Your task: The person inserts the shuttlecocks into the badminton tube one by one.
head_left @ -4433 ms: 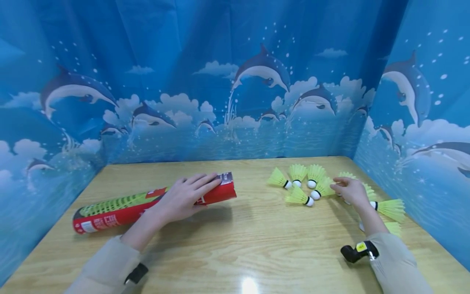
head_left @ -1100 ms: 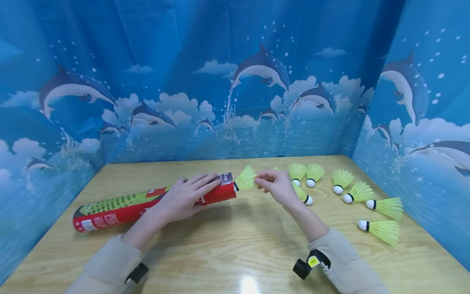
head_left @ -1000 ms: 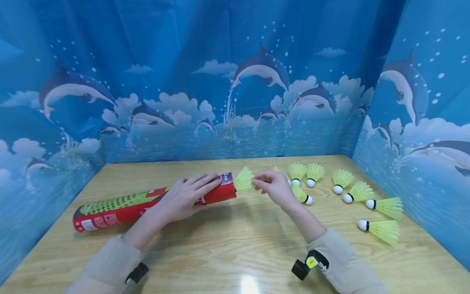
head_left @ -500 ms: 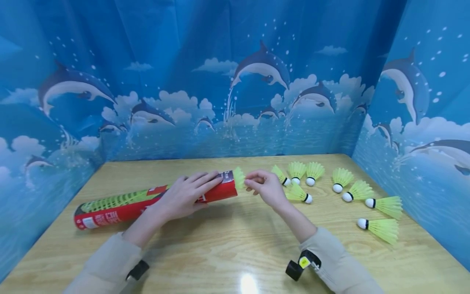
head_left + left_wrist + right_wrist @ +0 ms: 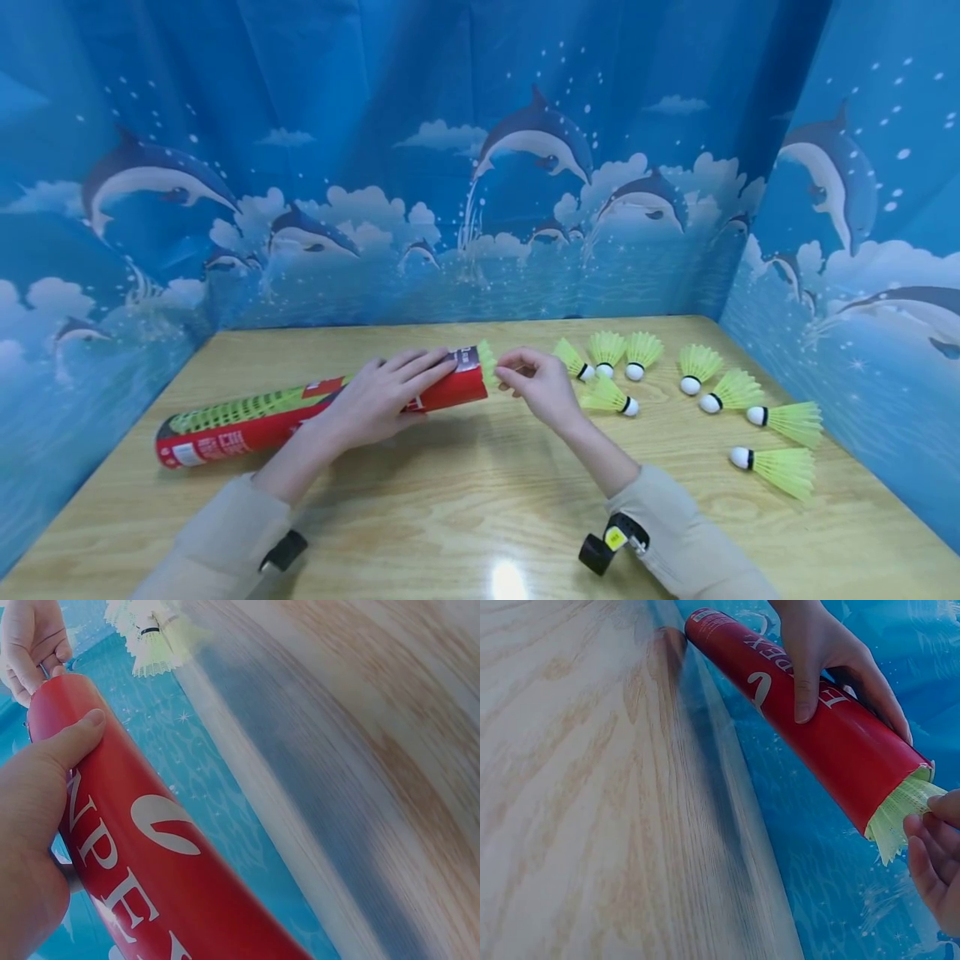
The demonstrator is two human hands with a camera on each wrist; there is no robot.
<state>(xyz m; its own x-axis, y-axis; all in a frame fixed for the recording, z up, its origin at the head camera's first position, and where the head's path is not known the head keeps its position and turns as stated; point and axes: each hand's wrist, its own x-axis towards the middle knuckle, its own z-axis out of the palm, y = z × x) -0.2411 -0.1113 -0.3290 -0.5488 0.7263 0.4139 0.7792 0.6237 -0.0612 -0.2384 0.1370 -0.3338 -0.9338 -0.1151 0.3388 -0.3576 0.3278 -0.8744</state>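
My left hand [image 5: 382, 396] grips a long red shuttlecock tube [image 5: 450, 390] near its right end, fingers over the top. In the left wrist view the thumb lies along the tube's red side. A yellow shuttlecock [image 5: 900, 810] sits in the tube's mouth, cork end hidden inside, only the flared skirt sticking out. At that skirt's rim, the thumb and forefinger of my right hand [image 5: 543, 387] pinch the edge. The tube slants, its open end raised towards the right and its far end low at the left.
Several yellow shuttlecocks with white corks lie on the right of the wooden table [image 5: 480, 500], among them one behind my right hand [image 5: 611, 394] and one near the right edge [image 5: 780, 471]. A blue dolphin curtain [image 5: 420, 167] encloses the back and sides.
My right hand has picked a shuttlecock from the right-hand group, carried it left and slid it cork-first into the tube's mouth. My left hand keeps its grip on the tube.
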